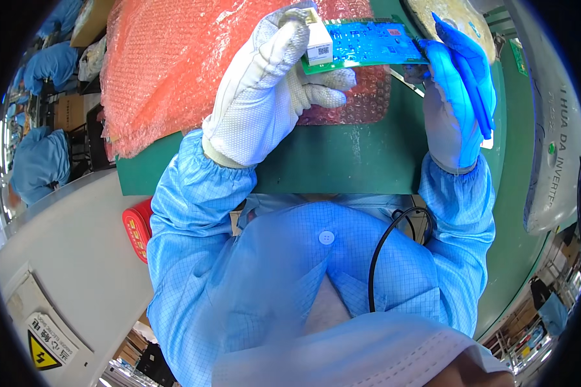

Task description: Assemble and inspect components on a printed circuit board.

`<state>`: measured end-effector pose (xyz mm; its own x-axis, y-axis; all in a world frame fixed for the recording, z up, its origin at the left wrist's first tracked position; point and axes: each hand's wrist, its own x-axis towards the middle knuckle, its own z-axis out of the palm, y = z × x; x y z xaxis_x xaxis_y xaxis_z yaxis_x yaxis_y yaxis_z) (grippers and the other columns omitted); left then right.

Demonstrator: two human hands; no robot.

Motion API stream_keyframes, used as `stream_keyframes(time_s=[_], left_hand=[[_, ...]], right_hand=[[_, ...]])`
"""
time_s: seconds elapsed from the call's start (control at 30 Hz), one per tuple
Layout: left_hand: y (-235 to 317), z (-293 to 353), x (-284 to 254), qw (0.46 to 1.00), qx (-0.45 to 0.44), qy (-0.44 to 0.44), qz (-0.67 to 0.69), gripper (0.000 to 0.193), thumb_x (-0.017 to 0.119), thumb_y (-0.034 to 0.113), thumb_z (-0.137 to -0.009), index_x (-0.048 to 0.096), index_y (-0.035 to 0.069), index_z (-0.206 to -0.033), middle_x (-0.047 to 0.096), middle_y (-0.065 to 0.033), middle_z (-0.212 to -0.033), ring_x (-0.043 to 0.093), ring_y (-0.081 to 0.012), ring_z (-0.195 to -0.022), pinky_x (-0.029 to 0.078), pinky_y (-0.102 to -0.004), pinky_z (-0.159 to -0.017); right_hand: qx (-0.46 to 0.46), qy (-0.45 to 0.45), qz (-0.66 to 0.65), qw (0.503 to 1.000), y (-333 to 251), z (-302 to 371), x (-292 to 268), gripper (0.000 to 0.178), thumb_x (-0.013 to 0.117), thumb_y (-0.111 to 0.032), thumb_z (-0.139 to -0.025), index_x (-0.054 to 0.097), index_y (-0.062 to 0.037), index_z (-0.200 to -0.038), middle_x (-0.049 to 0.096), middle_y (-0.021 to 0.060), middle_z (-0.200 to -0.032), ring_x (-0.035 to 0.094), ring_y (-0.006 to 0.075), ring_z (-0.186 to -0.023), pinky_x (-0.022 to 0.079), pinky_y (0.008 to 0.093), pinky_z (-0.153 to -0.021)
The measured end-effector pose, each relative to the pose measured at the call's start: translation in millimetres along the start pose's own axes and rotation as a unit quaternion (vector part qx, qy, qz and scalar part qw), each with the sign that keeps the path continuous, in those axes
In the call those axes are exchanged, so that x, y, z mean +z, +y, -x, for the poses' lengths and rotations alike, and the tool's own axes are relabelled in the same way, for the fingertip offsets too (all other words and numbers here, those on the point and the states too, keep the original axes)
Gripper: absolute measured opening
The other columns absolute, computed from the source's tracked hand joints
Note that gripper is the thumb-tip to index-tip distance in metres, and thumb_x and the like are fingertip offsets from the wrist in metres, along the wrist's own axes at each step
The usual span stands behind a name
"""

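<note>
Raised over the bench is a green circuit board [374, 44], its face lit bright blue and dotted with small parts. A white box-shaped component [319, 44] with a printed label stands at its left end. My left hand [265, 84], in a white dotted glove, is closed on that end, thumb and forefinger at the component and the other fingers below. My gloved right hand [455, 97], tinted by blue light, is closed at the board's right end; its fingertips are partly hidden. A slim blue pointed shape lies along this hand; I cannot tell whether it is a tool.
Red bubble wrap [168, 77] covers the far left of the green bench mat [342, 158]. Behind my right hand is a round, pale, worn surface [455, 16]. A grey-white machine housing [552, 129] stands at right. A black cable [374, 258] hangs before my smock.
</note>
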<state>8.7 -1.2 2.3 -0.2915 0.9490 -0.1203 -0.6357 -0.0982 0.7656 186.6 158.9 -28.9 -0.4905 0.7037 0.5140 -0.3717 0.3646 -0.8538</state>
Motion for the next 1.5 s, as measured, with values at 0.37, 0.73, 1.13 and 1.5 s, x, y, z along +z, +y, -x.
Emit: stream_keyframes(time_s=[0.37,0.73,1.13,1.5], left_hand=[[14,16,21,0.967,-0.125,-0.019,0.222,0.050,0.062,0.039,-0.090,0.046,0.011,-0.128,0.058,-0.0142,-0.106,0.063,-0.0299,-0.087,0.055,-0.0383,-0.069],[7,20,27,0.994,0.051,-0.005,-0.095,0.080,0.060,0.065,-0.080,0.045,0.005,-0.130,0.061,-0.0128,-0.104,0.067,-0.0266,-0.085,0.056,-0.0359,-0.068],[-27,1,39,0.951,0.183,0.026,-0.248,0.025,0.064,0.012,-0.088,0.064,0.004,-0.112,0.068,-0.0120,-0.090,0.065,-0.0213,-0.078,0.054,-0.0332,-0.071],[-29,-10,31,0.900,0.299,0.120,-0.295,0.034,0.062,0.000,-0.085,0.052,-0.002,-0.117,0.059,-0.0162,-0.105,0.063,-0.0207,-0.085,0.053,-0.0335,-0.072]], right_hand=[[0.127,-0.032,-0.099,0.986,-12,2,2,0.034,0.054,-0.014,-0.095,0.054,0.0029,-0.124,0.059,0.0147,-0.118,0.062,0.0195,-0.088,0.049,0.0311,-0.073],[0.107,-0.008,-0.112,0.988,-7,2,7,0.036,0.056,-0.010,-0.092,0.053,0.0041,-0.125,0.060,0.0148,-0.118,0.059,0.0218,-0.107,0.043,0.0369,-0.099],[0.123,-0.029,-0.126,0.984,-5,4,0,0.034,0.056,-0.008,-0.092,0.053,0.0039,-0.123,0.059,0.0155,-0.119,0.060,0.0197,-0.104,0.043,0.0346,-0.100],[0.070,-0.060,0.148,0.985,-36,-19,-2,0.029,0.058,-0.014,-0.093,0.059,0.0017,-0.118,0.065,0.0096,-0.100,0.066,0.0171,-0.087,0.052,0.0266,-0.073]])
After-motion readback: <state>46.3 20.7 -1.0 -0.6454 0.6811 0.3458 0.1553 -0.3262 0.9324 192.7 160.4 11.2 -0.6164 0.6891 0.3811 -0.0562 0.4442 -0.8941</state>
